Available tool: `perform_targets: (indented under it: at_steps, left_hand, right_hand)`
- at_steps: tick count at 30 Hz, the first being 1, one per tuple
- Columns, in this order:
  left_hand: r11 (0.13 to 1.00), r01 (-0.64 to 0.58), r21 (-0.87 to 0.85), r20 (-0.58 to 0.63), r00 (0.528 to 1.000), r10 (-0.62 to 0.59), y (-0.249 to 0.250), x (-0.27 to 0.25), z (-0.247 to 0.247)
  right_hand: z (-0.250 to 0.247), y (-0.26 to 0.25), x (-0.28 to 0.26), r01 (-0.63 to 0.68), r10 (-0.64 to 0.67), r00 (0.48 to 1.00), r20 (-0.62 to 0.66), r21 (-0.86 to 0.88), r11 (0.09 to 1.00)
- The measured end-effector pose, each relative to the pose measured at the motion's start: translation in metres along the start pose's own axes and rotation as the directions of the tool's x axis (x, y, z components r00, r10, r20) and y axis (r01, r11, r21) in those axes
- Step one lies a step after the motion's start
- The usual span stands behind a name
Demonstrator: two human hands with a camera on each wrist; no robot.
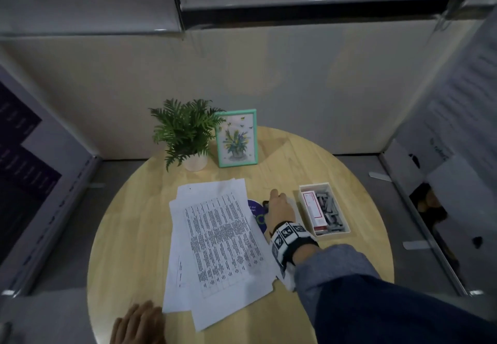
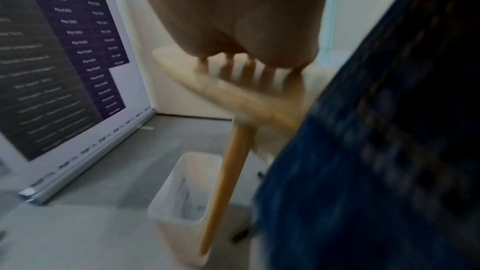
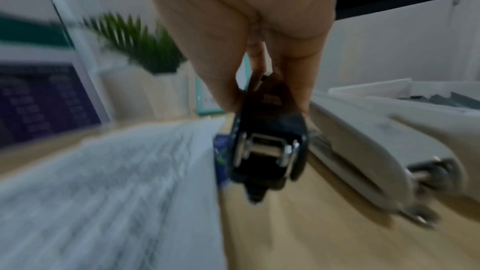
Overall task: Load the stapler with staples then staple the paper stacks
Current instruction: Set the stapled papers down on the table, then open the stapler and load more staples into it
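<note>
My right hand (image 1: 279, 207) reaches over the round wooden table (image 1: 134, 209), just right of the loose printed paper stacks (image 1: 215, 236). In the right wrist view this hand (image 3: 267, 102) grips a black stapler (image 3: 267, 147) by its sides, hinge end toward the camera, beside the papers (image 3: 116, 182). In the head view only a sliver of the stapler (image 1: 265, 203) shows. A white tray (image 1: 333, 234) to the right holds a red-and-white staple box (image 1: 312, 209) and grey staple strips (image 1: 329, 209). My left hand (image 1: 137, 322) lies flat, straight fingers (image 2: 246, 65) on the table's near edge (image 2: 207, 87).
A potted fern (image 1: 185, 131) and a teal picture frame (image 1: 236, 137) stand at the table's back. A purple disc (image 1: 255, 211) peeks from under the papers. A long white device (image 3: 376, 151) lies right of the stapler. A waste bin (image 2: 187, 188) stands on the floor below.
</note>
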State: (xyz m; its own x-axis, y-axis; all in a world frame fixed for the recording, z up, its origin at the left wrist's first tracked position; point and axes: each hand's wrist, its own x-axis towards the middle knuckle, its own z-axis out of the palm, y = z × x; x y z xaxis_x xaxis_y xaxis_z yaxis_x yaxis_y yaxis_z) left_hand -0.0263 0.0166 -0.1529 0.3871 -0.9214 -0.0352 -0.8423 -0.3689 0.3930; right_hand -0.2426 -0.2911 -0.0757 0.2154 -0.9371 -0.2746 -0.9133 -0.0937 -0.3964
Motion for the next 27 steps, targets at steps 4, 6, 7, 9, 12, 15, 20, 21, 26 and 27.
perform_targets:
  at_steps: [4,6,7,9,12,15,20,21,26,27]
  left_hand:
    - [0.953,-0.301,0.036,-0.123,0.945,0.303,0.024,0.052,-0.025]
    - [0.928,-0.372,0.016,-0.119,0.921,0.371,0.066,0.078,-0.047]
    - [0.923,-0.385,0.013,-0.168,0.909,0.381,0.095,0.087,-0.060]
    - [0.925,-0.367,-0.103,-0.201,0.918,0.342,0.143,0.104,-0.078]
    - [0.714,-0.193,-0.673,-0.019,0.970,0.244,0.201,0.114,-0.107]
    - [0.449,-0.043,-0.892,0.056,0.977,0.205,0.226,0.114,-0.117]
    - [0.374,0.020,-0.927,0.050,0.996,0.071,0.230,0.116,-0.111]
    - [0.329,0.061,-0.942,0.071,0.997,0.018,0.229,0.119,-0.111]
    - [-0.068,0.216,-0.974,0.224,0.960,-0.168,0.224,0.135,-0.125]
    - [-0.158,0.223,-0.962,0.251,0.950,-0.187,0.222,0.141,-0.128]
  right_hand:
    - [-0.037,-0.013,-0.030,0.133,-0.133,0.991,-0.029,0.415,0.900]
    - [-0.056,-0.024,-0.051,0.210,-0.223,0.974,-0.042,0.536,0.818]
    - [-0.066,-0.031,-0.061,0.252,-0.269,0.961,-0.056,0.571,0.782]
    - [-0.082,-0.047,-0.080,0.332,-0.338,0.934,-0.114,0.624,0.708]
    - [-0.096,-0.063,-0.100,0.448,-0.378,0.890,-0.257,0.653,0.610]
    - [-0.105,-0.067,-0.112,0.502,-0.365,0.863,-0.349,0.661,0.557]
    - [-0.111,-0.060,-0.127,0.580,-0.329,0.814,-0.478,0.647,0.495]
    - [-0.110,-0.058,-0.129,0.593,-0.334,0.805,-0.491,0.637,0.493]
    - [-0.099,-0.051,-0.147,0.620,-0.393,0.784,-0.480,0.630,0.468]
    - [-0.096,-0.049,-0.149,0.640,-0.417,0.768,-0.486,0.590,0.492]
